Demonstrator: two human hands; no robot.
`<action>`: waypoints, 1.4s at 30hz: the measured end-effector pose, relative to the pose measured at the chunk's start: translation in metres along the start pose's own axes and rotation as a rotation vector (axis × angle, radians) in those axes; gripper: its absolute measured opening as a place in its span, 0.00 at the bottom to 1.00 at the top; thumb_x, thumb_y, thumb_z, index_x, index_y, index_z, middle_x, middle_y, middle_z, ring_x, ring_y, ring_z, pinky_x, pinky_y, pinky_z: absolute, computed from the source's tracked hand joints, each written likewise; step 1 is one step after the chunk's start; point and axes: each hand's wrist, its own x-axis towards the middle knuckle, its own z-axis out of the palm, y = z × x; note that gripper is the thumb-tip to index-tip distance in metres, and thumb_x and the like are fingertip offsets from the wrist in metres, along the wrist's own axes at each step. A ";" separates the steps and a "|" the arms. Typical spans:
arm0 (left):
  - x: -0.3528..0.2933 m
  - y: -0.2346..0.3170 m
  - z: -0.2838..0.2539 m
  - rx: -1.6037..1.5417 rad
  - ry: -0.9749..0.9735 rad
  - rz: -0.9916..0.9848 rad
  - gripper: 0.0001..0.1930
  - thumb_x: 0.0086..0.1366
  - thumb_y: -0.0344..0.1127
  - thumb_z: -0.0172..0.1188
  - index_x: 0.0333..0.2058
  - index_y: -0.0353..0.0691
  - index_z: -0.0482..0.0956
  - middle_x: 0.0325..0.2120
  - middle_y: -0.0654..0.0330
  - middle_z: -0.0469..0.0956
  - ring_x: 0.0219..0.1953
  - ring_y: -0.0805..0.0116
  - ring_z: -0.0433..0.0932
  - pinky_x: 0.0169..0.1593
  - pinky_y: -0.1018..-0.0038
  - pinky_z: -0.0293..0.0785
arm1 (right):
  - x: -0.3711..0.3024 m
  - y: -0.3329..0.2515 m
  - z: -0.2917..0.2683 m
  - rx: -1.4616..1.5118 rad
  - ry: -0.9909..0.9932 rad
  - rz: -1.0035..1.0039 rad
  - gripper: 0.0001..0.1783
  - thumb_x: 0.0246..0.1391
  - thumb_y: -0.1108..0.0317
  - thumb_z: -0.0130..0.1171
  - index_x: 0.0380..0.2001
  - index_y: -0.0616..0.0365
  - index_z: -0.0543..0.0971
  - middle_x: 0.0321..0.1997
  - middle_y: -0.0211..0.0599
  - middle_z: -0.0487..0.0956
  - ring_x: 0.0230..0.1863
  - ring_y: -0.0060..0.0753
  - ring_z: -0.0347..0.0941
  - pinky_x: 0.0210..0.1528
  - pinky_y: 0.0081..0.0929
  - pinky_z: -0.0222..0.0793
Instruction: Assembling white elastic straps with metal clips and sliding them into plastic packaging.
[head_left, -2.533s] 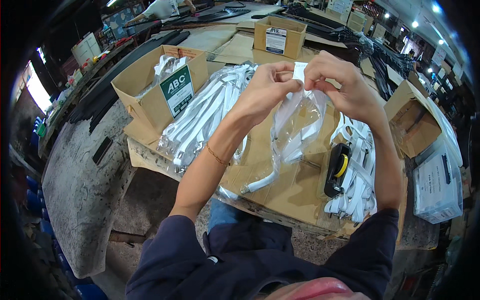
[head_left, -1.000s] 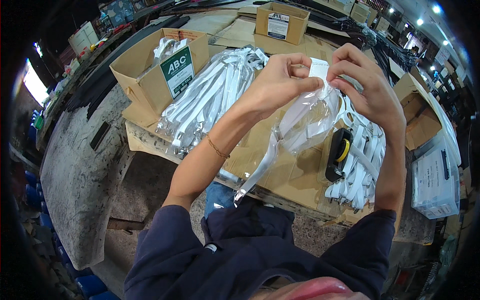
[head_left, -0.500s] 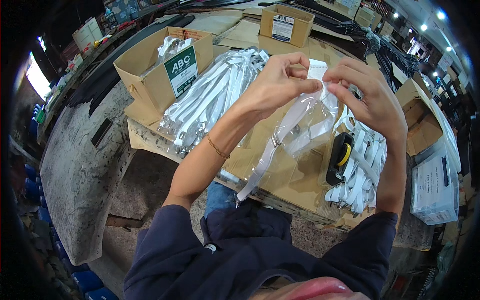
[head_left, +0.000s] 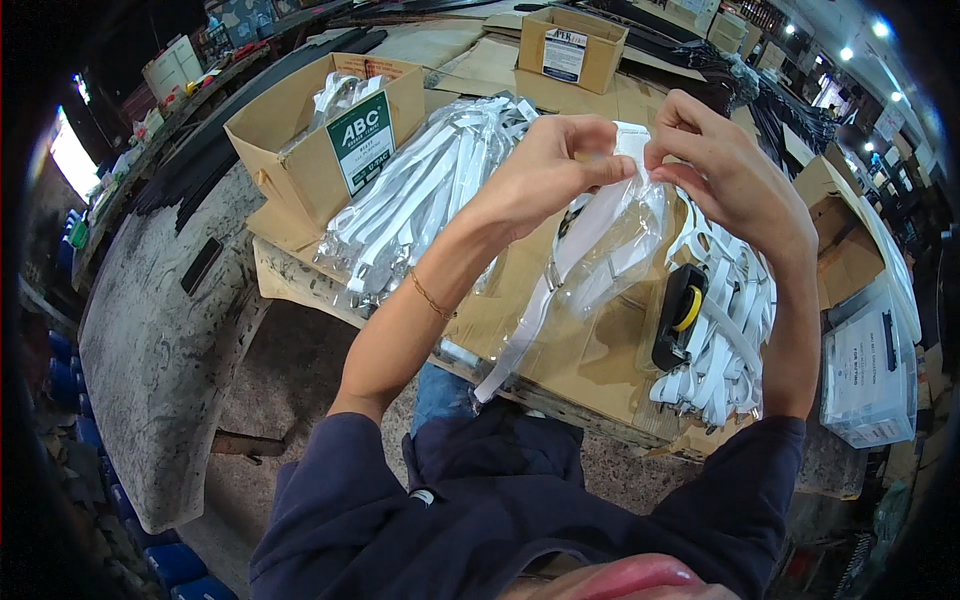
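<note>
Bench [head_left: 160, 330]: grey stone-like slab, its near edge overlaid with flattened brown cardboard [head_left: 590, 370] on which the work is done.

Open brown carton [head_left: 310, 140], far-left part of the bench: holds bagged white straps and bears a rectangular green-and-white label [head_left: 360, 140] on its near wall. A smaller brown carton [head_left: 572, 45] at the far edge carries a white label [head_left: 564, 55]. A clear lidded bin [head_left: 868, 375] with a white sheet stands at the right edge.

Stack of bagged white straps [head_left: 430, 195] lies left of centre; loose white straps [head_left: 725, 330] lie heaped at the right, touching a black tape dispenser with a yellow roll [head_left: 682, 312].

Clear plastic bag [head_left: 615, 245], with a white strap [head_left: 535, 310] hanging out of it, is held above the cardboard, mid-bench. Left hand [head_left: 540, 170] and right hand [head_left: 730, 175] both have fingers pinched closed on the bag's top edge.

Judgement: keep both pinches level at the mouth, gather the trailing strap inside first, and flatten the film before closing.
</note>
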 end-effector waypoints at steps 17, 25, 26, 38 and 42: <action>0.001 -0.007 -0.002 0.106 0.096 -0.029 0.12 0.56 0.29 0.62 0.38 0.28 0.79 0.29 0.58 0.78 0.31 0.76 0.73 0.35 0.78 0.69 | 0.010 0.012 0.018 0.234 -0.013 0.014 0.05 0.49 0.75 0.58 0.31 0.61 0.74 0.30 0.33 0.74 0.29 0.29 0.66 0.34 0.24 0.61; 0.002 -0.012 0.000 0.309 0.224 0.059 0.10 0.53 0.30 0.64 0.33 0.29 0.79 0.29 0.55 0.80 0.34 0.71 0.77 0.39 0.75 0.72 | 0.013 -0.007 0.014 0.293 -0.116 0.203 0.07 0.50 0.71 0.58 0.33 0.60 0.75 0.30 0.36 0.75 0.28 0.32 0.68 0.34 0.28 0.63; 0.004 -0.015 0.001 0.308 0.223 0.060 0.10 0.53 0.30 0.64 0.33 0.29 0.79 0.29 0.55 0.80 0.34 0.71 0.77 0.39 0.75 0.72 | 0.012 -0.007 0.017 0.114 -0.059 0.140 0.07 0.51 0.72 0.58 0.34 0.60 0.75 0.30 0.38 0.75 0.31 0.38 0.69 0.35 0.31 0.64; -0.001 -0.009 -0.007 0.239 0.277 0.009 0.06 0.58 0.27 0.61 0.34 0.33 0.76 0.28 0.62 0.78 0.30 0.77 0.74 0.33 0.80 0.67 | 0.017 -0.006 0.039 0.099 0.111 0.107 0.06 0.46 0.79 0.51 0.29 0.60 0.70 0.27 0.43 0.71 0.36 0.48 0.68 0.38 0.39 0.62; -0.003 -0.002 -0.006 0.011 0.258 -0.089 0.06 0.59 0.26 0.59 0.35 0.34 0.74 0.29 0.63 0.76 0.29 0.77 0.73 0.31 0.80 0.65 | 0.019 -0.001 0.048 0.217 0.236 -0.074 0.08 0.41 0.84 0.50 0.26 0.60 0.68 0.26 0.38 0.70 0.33 0.43 0.66 0.35 0.33 0.62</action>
